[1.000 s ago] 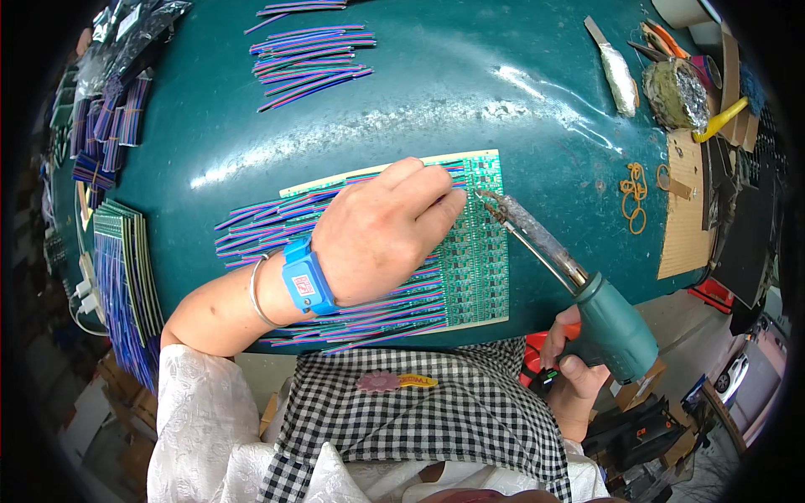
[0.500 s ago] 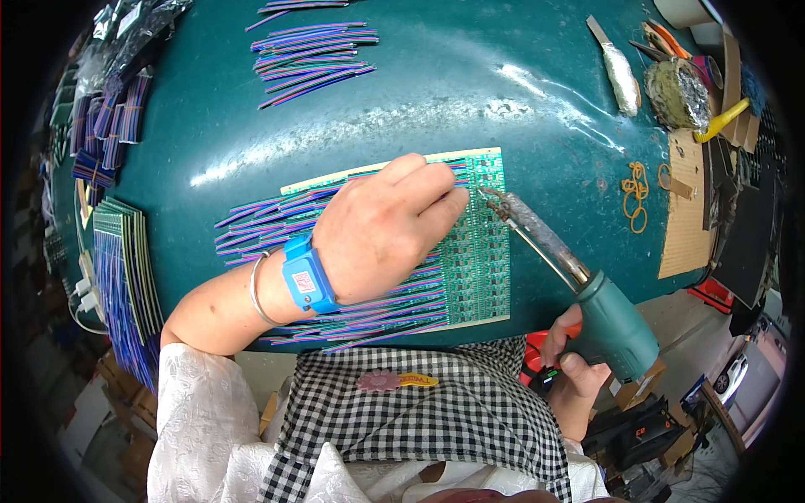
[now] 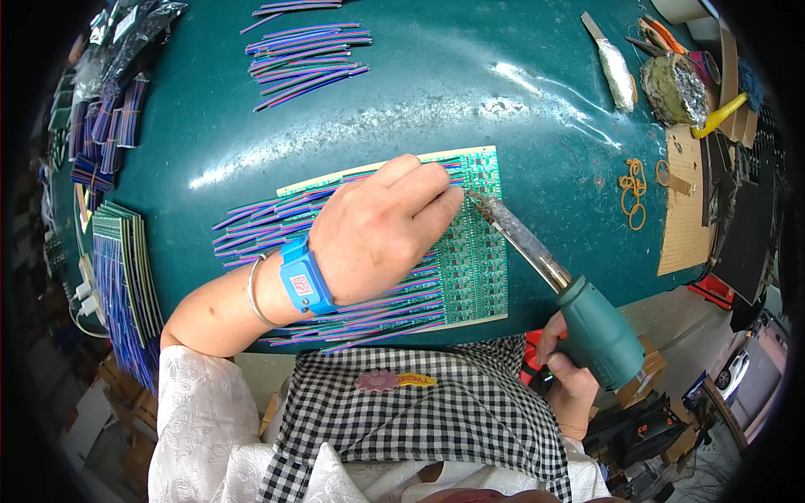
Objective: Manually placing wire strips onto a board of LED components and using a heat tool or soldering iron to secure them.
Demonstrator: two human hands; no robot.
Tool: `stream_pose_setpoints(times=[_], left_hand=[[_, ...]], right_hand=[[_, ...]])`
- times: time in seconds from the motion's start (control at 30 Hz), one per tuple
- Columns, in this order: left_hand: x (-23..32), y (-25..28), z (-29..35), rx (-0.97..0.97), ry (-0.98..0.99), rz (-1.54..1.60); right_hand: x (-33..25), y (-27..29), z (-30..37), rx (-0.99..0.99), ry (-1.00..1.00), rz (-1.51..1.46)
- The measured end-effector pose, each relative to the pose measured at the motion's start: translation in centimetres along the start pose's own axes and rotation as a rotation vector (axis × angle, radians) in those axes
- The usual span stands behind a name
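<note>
My left hand (image 3: 381, 222) lies over a green circuit board panel (image 3: 478, 285), its fingers closed and pinched near the board's upper right. What the fingertips hold is hidden under the hand. Rows of thin multicoloured wire strips (image 3: 277, 226) run left from the board, partly beneath this hand. My right hand (image 3: 570, 365) is closed around a soldering gun (image 3: 604, 331) with a green body. Its dark metal barrel (image 3: 524, 239) slants up to the left, and the tip meets the board right beside my left fingertips. A blue wrist strap (image 3: 306, 277) circles my left wrist.
More wire strips (image 3: 306, 54) lie at the far side of the green table (image 3: 570, 109). Stacked wired boards (image 3: 126, 268) and wire bundles (image 3: 105, 126) stand left. At right are rubber bands (image 3: 633, 193), cardboard (image 3: 681, 218), a foil-wrapped blade (image 3: 616, 75) and a round roll (image 3: 675, 88).
The soldering gun and my right hand have shifted slightly left and down, bringing the tip closer to my left fingertips. My left hand has hardly moved.
</note>
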State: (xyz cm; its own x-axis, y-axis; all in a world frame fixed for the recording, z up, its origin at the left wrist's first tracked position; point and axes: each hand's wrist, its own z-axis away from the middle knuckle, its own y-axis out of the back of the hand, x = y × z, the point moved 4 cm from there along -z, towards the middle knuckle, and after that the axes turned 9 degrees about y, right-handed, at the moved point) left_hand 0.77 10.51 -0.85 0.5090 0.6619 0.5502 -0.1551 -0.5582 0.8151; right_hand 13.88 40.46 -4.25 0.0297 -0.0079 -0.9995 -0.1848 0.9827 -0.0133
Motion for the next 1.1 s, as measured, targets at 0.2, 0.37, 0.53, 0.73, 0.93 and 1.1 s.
stream_pose_setpoints(times=[0.2, 0.37, 0.53, 0.73, 0.93, 1.1], left_hand=[[0.2, 0.0, 0.0, -0.001, 0.002, -0.013], [0.2, 0.1, 0.0, -0.011, 0.009, -0.019], [0.3, 0.0, 0.0, 0.000, 0.005, -0.023], [0.3, 0.1, 0.0, -0.003, -0.001, -0.025], [0.3, 0.0, 0.0, -0.006, 0.001, -0.032], [0.4, 0.1, -0.1, -0.013, 0.001, -0.033]], right_hand=[[-1.8, -1.5, -2.0, 0.081, -0.044, -0.164], [-2.3, -1.6, -2.1, 0.143, -0.096, -0.265], [-2.0, -1.7, -1.4, 0.176, -0.134, -0.250], [-1.1, -1.3, -1.0, 0.174, -0.108, -0.162], [-1.7, -1.6, -1.7, 0.168, -0.124, -0.265], [-2.7, -1.6, -1.9, 0.208, -0.167, -0.297]])
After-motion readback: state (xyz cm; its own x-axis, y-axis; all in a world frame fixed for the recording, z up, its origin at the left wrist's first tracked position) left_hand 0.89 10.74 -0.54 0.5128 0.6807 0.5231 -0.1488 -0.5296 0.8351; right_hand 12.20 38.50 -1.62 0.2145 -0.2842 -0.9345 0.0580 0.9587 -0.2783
